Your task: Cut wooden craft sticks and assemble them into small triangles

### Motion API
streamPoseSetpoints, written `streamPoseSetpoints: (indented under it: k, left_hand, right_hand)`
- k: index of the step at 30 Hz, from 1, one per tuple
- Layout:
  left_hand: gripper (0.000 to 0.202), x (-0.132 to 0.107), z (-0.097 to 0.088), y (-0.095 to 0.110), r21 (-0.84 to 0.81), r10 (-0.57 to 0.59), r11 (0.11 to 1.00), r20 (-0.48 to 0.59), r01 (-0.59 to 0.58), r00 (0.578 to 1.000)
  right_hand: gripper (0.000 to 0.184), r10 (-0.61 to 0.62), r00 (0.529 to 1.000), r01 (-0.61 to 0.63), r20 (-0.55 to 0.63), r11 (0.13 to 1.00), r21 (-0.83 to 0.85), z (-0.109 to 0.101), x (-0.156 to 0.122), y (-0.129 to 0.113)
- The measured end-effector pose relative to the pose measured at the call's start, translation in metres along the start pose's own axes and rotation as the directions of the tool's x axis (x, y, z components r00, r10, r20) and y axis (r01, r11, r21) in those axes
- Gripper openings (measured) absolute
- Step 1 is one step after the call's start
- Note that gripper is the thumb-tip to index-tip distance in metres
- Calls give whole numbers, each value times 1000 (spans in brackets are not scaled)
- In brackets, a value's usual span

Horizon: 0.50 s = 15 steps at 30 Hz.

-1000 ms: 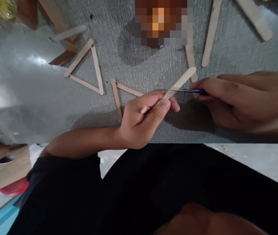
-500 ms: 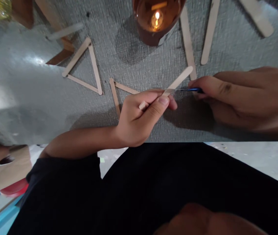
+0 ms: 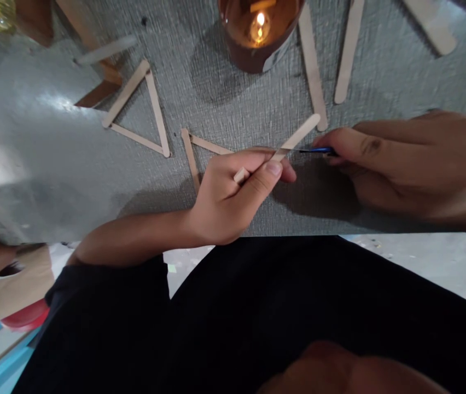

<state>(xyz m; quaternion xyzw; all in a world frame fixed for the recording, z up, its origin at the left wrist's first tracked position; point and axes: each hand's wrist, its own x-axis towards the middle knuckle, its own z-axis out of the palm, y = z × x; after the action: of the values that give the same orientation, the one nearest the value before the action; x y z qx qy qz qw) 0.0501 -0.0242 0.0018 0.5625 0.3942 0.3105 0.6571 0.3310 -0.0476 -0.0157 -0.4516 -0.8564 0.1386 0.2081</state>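
My left hand point(image 3: 233, 200) is closed round a wooden craft stick point(image 3: 298, 135), pinched between thumb and fingers so that its rounded end points up and right. My right hand point(image 3: 405, 164) pinches a thin metal tool with a blue handle point(image 3: 319, 150). The tool's tip lies across the stick just past my left fingertips. Both hands hover over the grey textured tabletop point(image 3: 225, 104).
A lit candle in a brown holder point(image 3: 257, 33) stands at the back. A stick triangle point(image 3: 138, 109) and a two-stick V point(image 3: 196, 150) lie to the left. Loose sticks point(image 3: 345, 52) lie behind the hands. My black-clothed torso fills the foreground.
The view has drifted slightly, so the candle and sticks sit a little higher. Both hands keep the same grips, and the tool stays against the stick.
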Motion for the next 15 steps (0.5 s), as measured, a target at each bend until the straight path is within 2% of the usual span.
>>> streamPoseSetpoints:
  k: [3,10,15]
  left_hand:
    - [34,-1,0,3,89,65,994,21,-67,998]
    - [40,-5,7,21,234,124,965,-2,-120,992]
    - [39,-6,3,22,378,161,911,39,-164,986]
  right_hand:
    - [42,-38,999,38,-18,999,7,1,1,-3]
    - [46,-98,993,98,-70,995,-6,3,-2,-7]
    - [47,-128,987,125,-93,992,-32,4,-3,-10]
